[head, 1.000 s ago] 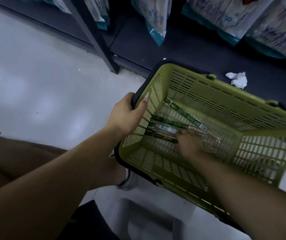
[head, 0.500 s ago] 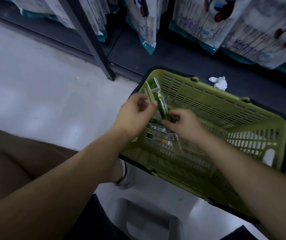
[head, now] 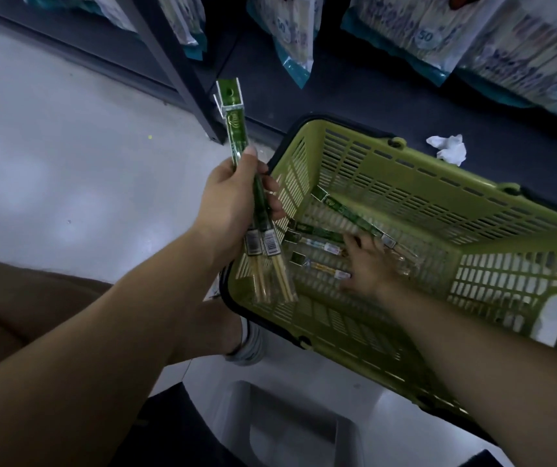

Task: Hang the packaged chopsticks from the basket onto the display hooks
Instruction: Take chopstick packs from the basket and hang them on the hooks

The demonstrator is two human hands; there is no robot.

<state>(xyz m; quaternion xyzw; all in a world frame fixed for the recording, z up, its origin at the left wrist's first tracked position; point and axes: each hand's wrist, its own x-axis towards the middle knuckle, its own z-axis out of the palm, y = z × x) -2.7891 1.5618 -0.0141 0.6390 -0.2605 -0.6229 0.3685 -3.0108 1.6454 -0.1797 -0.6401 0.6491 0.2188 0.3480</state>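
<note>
crumpled white paper [head: 447,150] lies on the dark shelf base [head: 337,96], just past the green basket [head: 438,184]. shelf post [head: 176,62] at far left; bagged goods [head: 415,28] hang along the far side. left grip [head: 233,200] is curled round two chopstick packs [head: 236,129], held upright left of the basket. right grip [head: 371,264] is spread flat, blurred, over loose packs [head: 317,230] on the basket bottom. pale grey floor [head: 68,163], dim light.

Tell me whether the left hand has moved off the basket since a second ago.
Yes. The left hand has left the basket rim it gripped and now holds chopstick packs up, just outside that rim's left corner.
</note>
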